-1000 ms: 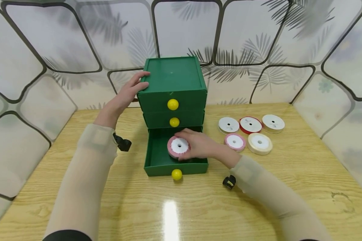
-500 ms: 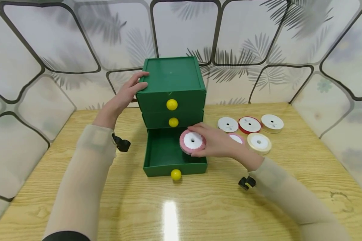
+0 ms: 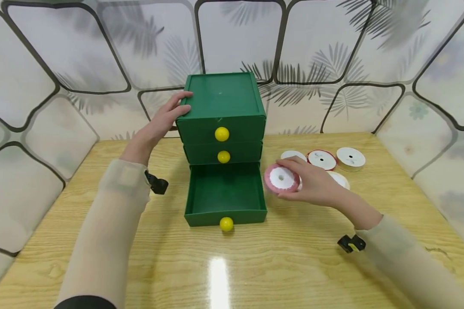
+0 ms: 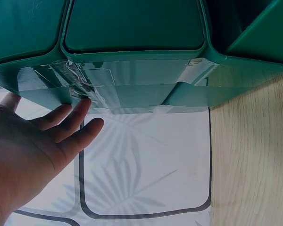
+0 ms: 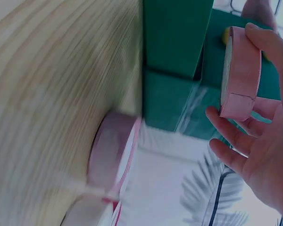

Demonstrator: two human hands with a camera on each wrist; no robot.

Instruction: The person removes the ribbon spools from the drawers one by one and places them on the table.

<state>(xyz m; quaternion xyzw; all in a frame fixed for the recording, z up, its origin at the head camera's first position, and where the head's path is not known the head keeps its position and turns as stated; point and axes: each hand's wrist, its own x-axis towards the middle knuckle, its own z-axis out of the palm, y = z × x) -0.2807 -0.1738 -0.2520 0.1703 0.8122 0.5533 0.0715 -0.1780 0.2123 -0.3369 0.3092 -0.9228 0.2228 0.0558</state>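
Observation:
In the head view a pink ribbon spool [image 3: 281,178] with a white face is pinched between thumb and fingers of my right hand [image 3: 313,180], just right of the drawer. The right wrist view shows the same pink ribbon spool [image 5: 243,73] edge-on, well off the wooden table. My left hand [image 3: 162,122] rests on the left side and top edge of a green drawer cabinet [image 3: 222,96], its fingers nearly straight; in the left wrist view the left hand [image 4: 42,141] touches the cabinet's taped side. The bottom drawer [image 3: 226,193] is pulled out, nothing inside.
On the table right of the cabinet lie several ribbon spools: a red-rimmed spool [image 3: 322,159], a white spool [image 3: 350,159], and others partly hidden by my right hand. A yellow knob [image 3: 226,224] sticks out from the drawer front. A patterned wall covering [image 3: 313,51] stands behind.
My right hand has lifted the pink ribbon spool out of the bottom drawer and carried it right, over the table near the other spools. My left hand has stayed on the cabinet.

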